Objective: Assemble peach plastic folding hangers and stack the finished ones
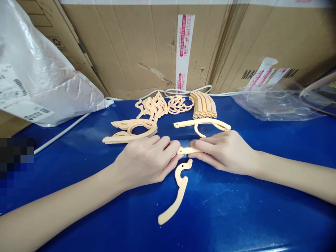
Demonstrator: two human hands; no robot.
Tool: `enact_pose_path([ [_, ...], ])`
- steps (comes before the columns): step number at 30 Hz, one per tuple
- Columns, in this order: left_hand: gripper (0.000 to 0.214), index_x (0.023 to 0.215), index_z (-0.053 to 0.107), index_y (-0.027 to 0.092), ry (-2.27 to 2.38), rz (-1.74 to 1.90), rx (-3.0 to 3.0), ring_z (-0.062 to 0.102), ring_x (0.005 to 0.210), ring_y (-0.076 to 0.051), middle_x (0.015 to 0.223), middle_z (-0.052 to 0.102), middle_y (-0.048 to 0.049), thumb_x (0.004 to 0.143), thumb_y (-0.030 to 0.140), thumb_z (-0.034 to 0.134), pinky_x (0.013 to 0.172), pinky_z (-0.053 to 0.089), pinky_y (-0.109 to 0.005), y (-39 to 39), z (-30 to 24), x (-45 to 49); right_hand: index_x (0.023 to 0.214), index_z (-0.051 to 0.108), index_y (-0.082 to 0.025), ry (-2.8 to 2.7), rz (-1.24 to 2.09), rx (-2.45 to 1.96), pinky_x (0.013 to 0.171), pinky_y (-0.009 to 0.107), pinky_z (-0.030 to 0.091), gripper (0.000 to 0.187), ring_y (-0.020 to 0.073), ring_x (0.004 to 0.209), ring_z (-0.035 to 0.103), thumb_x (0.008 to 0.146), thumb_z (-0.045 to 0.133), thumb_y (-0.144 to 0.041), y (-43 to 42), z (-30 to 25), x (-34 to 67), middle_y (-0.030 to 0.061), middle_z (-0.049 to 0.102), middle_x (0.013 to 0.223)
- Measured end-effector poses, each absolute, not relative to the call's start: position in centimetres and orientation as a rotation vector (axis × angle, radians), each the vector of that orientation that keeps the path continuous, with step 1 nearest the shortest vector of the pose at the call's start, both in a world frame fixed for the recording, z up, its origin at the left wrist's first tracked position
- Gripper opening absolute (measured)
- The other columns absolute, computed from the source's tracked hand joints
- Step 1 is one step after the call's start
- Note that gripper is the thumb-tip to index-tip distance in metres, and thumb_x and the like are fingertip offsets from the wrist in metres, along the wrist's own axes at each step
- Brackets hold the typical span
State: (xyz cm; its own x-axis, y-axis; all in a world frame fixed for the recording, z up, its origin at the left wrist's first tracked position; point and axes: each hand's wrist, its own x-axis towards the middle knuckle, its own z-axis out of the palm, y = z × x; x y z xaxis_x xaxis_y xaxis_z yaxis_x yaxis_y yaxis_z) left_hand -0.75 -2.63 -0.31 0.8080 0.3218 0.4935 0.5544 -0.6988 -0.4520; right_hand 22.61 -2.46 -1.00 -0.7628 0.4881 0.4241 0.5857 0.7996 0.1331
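My left hand (151,159) and my right hand (225,152) meet over the middle of the table, both with fingers pinched. Between them shows a cream plastic hanger arm (187,151) with a small hole near its left end. My right fingers grip its right part, while my left fingertips close on its left end; whatever else lies inside the left hand is hidden. Just below lies a hanger hook joined to one curved arm (174,206). Folded hangers (130,139) rest beyond my left hand. Past my right hand sits another hanger piece (195,123) with a curved hook.
Farther back on the blue table (236,217) are a heap of hook pieces (153,106), a pile of thin curved parts (178,105) and stacked arms (203,105). Cardboard boxes (141,42) stand behind. A white parcel bag (52,70), a cable (61,133) and clear plastic (270,105) flank them.
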Motion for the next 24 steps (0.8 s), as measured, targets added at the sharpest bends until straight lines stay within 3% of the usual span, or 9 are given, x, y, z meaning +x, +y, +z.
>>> enact_pose_path([
  [24, 0.025, 0.071, 0.052, 0.018, -0.673, -0.532, -2.456, 0.052, 0.048, -0.015, 0.054, 0.051, 0.0030, 0.093, 0.030, 0.047, 0.047, 0.031, -0.028, -2.56, -0.37, -0.62, 0.083, 0.064, -0.018, -2.606, -0.397, -0.817, 0.049, 0.027, 0.030, 0.036, 0.0100, 0.052, 0.058, 0.100, 0.040, -0.039, -2.40, -0.93, 22.63, -0.0025, 0.065, 0.063],
])
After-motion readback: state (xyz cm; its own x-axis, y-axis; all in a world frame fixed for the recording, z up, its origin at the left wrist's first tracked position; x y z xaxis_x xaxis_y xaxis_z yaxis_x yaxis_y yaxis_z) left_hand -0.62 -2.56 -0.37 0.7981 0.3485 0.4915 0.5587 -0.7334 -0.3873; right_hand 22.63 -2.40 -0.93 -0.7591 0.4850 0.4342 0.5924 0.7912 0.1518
